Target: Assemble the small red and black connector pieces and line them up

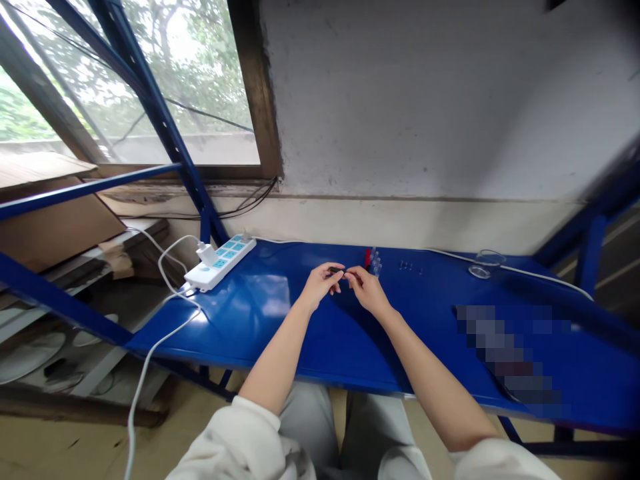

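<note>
Above the blue tabletop (320, 340), my left hand (319, 285) pinches a small dark piece (334, 269) whose kind I cannot make out. My right hand (369, 291) meets it from the right, fingertips closed at the piece's near end; what they grip there is hidden. Just beyond the right hand lie a red item (367, 258) and several small clear plastic pieces (377, 263). Farther right are several tiny parts (406, 266), too small to name.
A white power strip (221, 263) with a plugged-in adapter and trailing cable is at the table's left. Clear round dishes (480, 271) sit at the back right near a white cable (545, 278). A blurred-out dark object (505, 353) lies front right. Blue frame posts flank the table.
</note>
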Demonstrator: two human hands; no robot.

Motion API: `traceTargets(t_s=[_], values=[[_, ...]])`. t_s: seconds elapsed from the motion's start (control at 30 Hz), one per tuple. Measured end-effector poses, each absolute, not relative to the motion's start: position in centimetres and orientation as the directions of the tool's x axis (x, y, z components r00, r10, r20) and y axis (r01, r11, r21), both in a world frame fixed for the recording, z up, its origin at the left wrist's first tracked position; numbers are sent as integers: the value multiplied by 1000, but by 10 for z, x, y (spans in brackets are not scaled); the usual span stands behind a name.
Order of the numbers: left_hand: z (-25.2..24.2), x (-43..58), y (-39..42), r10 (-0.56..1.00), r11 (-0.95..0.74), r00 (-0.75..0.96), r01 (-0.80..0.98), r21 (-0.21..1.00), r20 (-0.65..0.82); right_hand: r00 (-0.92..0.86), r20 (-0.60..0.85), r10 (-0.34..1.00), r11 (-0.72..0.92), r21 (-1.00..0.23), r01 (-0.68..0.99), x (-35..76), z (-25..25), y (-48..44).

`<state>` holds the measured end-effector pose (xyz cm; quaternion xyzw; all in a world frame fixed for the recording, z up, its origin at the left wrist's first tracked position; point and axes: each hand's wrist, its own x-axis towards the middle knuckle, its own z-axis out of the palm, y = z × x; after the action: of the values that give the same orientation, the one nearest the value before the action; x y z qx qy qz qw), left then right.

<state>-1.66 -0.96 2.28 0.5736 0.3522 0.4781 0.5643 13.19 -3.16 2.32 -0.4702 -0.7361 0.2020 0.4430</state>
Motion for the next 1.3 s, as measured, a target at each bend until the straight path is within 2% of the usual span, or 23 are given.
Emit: traceTargets(t_s=[0.17, 0.33, 0.43, 0.5, 0.57, 0.67, 0.73, 0.8, 0.97, 1.07, 1.2, 1.3], values=[[21, -14, -9, 941, -80, 313, -157, 984, 127, -216, 435, 874, 481, -709, 516, 138, 24, -27], [22, -17, -6, 990, -91, 95, -124, 988, 103, -303, 353, 885, 462, -582, 670, 156, 28, -24], [18, -17, -3, 987, -128, -114, -91, 988, 117, -204, 257, 945, 318, -565, 762, 175, 29, -27], [16, -11, -3, 970, -185, -157, 29, 982, 188, -83, 167, 983, 168, -603, 780, 188, 27, -30], [15, 2, -5, 957, -269, -41, 233, 935, 286, 23, 142, 990, 70, -616, 785, 198, 22, -31], [20, 30, -7, 908, -416, 207, 542, 730, 364, 126, 157, 979, -5, -606, 796, 203, 15, -29], [23, 47, -6, 884, -461, 278, 645, 610, 375, 163, 162, 973, -38, -587, 809, 201, 11, -27], [23, 58, -2, 900, -426, 272, 712, 558, 340, 185, 161, 969, -65, -557, 828, 197, 9, -26], [8, 66, 6, 936, -331, 226, 825, 459, 269, 220, 125, 968, -132, -495, 859, 191, 7, -26], [0, 64, 4, 945, -305, 213, 845, 439, 249, 225, 104, 969, -150, -476, 867, 191, 7, -27], [0, 58, -3, 895, -393, 225, 807, 440, 386, 212, 102, 972, -147, -437, 887, 190, 9, -30], [0, 52, -11, 828, -518, 317, 748, 415, 463, 209, 93, 973, -157, -396, 905, 188, 11, -32]])
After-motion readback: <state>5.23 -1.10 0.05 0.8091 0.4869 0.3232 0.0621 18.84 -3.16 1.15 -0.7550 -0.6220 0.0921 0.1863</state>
